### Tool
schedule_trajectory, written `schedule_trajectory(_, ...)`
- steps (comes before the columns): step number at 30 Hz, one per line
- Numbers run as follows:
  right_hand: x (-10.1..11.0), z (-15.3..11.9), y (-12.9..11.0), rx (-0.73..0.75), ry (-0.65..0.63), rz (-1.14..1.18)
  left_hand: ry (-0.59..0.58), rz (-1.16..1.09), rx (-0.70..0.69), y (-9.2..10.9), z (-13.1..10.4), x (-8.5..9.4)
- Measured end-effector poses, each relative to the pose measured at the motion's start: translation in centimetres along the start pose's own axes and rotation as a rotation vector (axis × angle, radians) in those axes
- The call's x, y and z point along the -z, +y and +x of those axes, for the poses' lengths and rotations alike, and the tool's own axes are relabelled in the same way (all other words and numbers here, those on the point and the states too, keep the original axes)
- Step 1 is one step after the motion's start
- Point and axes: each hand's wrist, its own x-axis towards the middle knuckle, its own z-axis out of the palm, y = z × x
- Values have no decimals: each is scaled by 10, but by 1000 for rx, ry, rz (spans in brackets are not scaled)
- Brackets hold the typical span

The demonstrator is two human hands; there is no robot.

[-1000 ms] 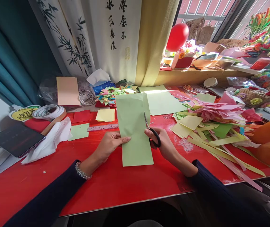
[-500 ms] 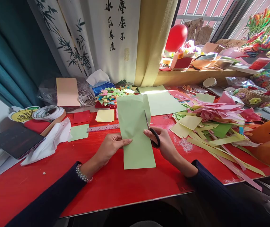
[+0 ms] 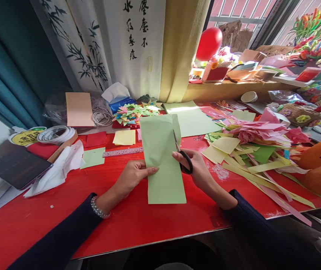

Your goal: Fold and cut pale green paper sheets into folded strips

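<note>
A tall light green paper sheet [image 3: 163,161] is held up over the red table [image 3: 115,221]. My left hand [image 3: 135,174] pinches its left edge, thumb on the front and fingers behind. Black-handled scissors [image 3: 187,162] are in my right hand [image 3: 196,168], at the sheet's right side. Their blades point up and away along the paper, and a narrow strip at the upper right curls apart from the rest. The fingers behind the paper are hidden.
Paper strips and pink scraps [image 3: 261,131] spread on the right. Behind the sheet lie a larger green sheet [image 3: 195,122], folded paper pieces [image 3: 133,114] and a ruler [image 3: 123,152]. A dark tablet-like device [image 3: 18,168] sits at the left.
Both hands, the sheet and the scissors have shifted very slightly toward me and to the right. The grips look the same.
</note>
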Motion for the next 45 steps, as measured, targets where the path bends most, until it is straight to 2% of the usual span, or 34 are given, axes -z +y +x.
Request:
schedule_trajectory(27, 5, 2, 1, 57, 11, -24, -55, -34, 33, -2, -3, -5)
schedule_trajectory(33, 5, 2, -2, 52, 56, -59, -61, -14, 35, -4, -2, -6)
schedule_trajectory(45, 9, 2, -4, 76, 62, -70, -79, 47, 39, -6, -4, -7)
